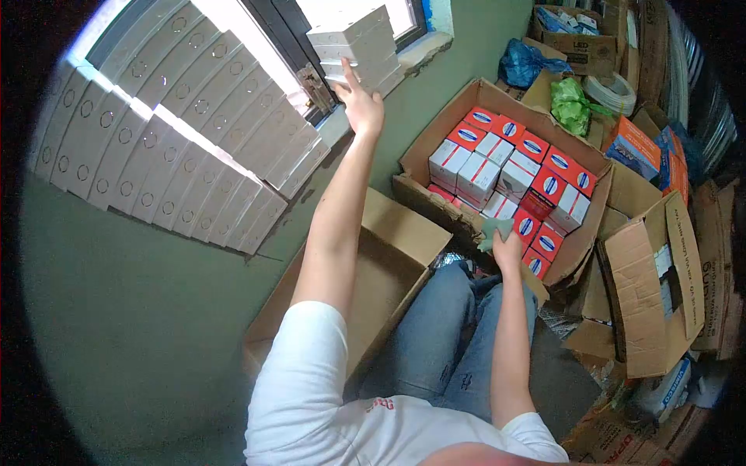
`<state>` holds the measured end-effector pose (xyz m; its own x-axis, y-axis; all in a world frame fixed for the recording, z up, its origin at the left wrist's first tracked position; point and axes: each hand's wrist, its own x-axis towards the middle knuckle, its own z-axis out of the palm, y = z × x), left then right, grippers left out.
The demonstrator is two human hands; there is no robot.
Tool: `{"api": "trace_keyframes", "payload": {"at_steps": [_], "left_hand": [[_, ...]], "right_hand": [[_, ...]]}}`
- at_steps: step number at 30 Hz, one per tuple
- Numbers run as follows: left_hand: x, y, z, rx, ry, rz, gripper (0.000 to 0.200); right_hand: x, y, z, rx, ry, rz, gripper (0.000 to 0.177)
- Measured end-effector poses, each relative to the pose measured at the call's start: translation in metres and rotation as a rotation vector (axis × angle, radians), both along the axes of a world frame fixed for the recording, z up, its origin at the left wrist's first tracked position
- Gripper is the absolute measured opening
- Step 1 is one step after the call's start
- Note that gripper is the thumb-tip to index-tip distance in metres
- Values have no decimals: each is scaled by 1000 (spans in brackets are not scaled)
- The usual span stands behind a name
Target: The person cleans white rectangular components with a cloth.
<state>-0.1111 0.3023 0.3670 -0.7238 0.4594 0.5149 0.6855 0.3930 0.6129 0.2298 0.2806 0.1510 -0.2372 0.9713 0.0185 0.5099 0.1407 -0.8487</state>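
**Scene layout.** A long row of white boxes [179, 132], each face marked with round knock-outs, leans along the window ledge [423, 48] and the green wall [140, 311]. To the right stands a large open carton [423, 194] packed with red-and-white boxes [517, 175]. An empty carton [388, 268] lies open beside the person's left knee. Further cartons and bags are piled at the far right.

**Position of the work.** A stack of white boxes [357, 39] is raised to the window, at the near end of the row and above the ledge. The left hand [362, 105] supports it from below. Its fingers [350, 76] are stretched out flat against the stack's near face, spread and not curled around it.

**Other hand.** The right hand [509, 252] rests at the near rim of the large carton. Its fingers are closed on a pale green cloth [496, 227].

**Step in hand (judgement).** The stack appears to be in the course of being set up at the window, next to the row.

**Requirement for the next move (judgement).** The stack is carried on an open palm only. It needs to be kept square and upright, and seated fully on the ledge before the palm is withdrawn. A tilt could let the top boxes slide off.
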Motion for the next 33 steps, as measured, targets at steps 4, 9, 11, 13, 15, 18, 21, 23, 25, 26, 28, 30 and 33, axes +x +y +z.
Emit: {"api": "trace_keyframes", "payload": {"at_steps": [4, 9, 11, 13, 15, 18, 21, 23, 25, 26, 28, 30, 33], "left_hand": [[-3, 9, -5, 68, -57, 45, 109], [1, 23, 9, 106, -36, 127, 116], [4, 22, 16, 93, -101, 138, 115], [8, 16, 8, 146, -52, 82, 112], [9, 9, -2, 139, 10, 30, 110], [12, 3, -9, 102, 92, 15, 106], [17, 2, -1, 83, 170, 0, 102], [22, 1, 1, 16, 260, -20, 101], [37, -11, 2, 9, 416, -147, 94], [46, -24, -2, -4, 481, -201, 90], [63, -64, -11, 4, 483, -451, 80], [79, -120, -25, 54, 542, -595, 65], [68, -228, -82, -224, 641, -667, 51]], "right_hand": [[0, -1, 5, -31, -39, -13, 30], [-1, -1, 4, -38, -40, -36, 30], [-2, 0, 4, -34, -33, -46, 31], [-1, 1, 5, -39, -27, -60, 32], [-2, 1, 6, -49, -12, -81, 34], [-1, 1, 2, -46, -7, -36, 38], [2, 4, -7, -13, -50, -41, 40], [0, 6, -14, 24, -62, -76, 41], [2, 12, -23, 66, -70, -105, 41], [7, 15, -24, 30, -47, -89, 43], [9, 17, -19, -65, -17, -40, 46], [16, 31, -46, -94, 104, -29, 50], [24, 27, -23, -450, 342, -77, 38]]}}
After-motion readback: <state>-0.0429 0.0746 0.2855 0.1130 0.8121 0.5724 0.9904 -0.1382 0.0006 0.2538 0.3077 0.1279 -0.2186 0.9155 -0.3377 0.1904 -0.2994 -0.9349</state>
